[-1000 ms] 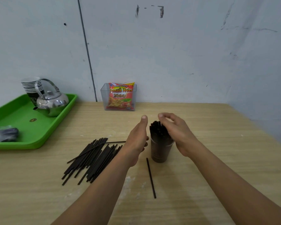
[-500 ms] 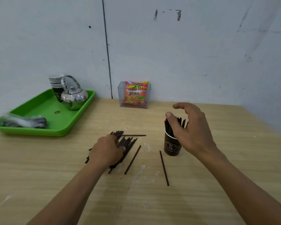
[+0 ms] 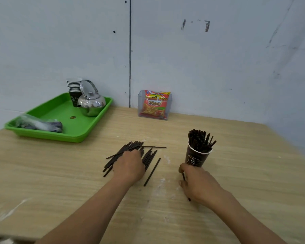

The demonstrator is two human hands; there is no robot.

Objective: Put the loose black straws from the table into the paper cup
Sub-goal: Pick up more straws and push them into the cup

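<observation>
Shifting since half a second ago: my right hand (image 3: 199,185) has dropped from the rim of the paper cup (image 3: 195,158) to the table (image 3: 253,182). My left hand (image 3: 128,166) has stayed on the pile.
Straw by the cup (image 3: 183,176): flat on the wood just in front of the cup's foot, running toward me. Most of it is hidden under my right hand, with its near end poking out below the palm.
Right fingers: curled down, thumb on one side of that straw and fingertips on the other, pinching it.
Pile of straws (image 3: 130,147): fanned out on the table left of the cup, with one straw lying crosswise at its far end.
Left fingers: bent down over the near right part of the pile, tips hidden. I cannot tell whether they have gripped any straws.
Stray straw (image 3: 152,171): alone just right of my left hand, between the two hands, touched by neither.
Paper cup: upright, dark, packed with standing straws (image 3: 200,140), just beyond my right thumb.
Far left: green tray (image 3: 69,137) holding a steel kettle (image 3: 92,104), stacked cups (image 3: 74,86) and a plastic bag (image 3: 39,124).
Back wall: snack packet (image 3: 155,104) in a clear box.
</observation>
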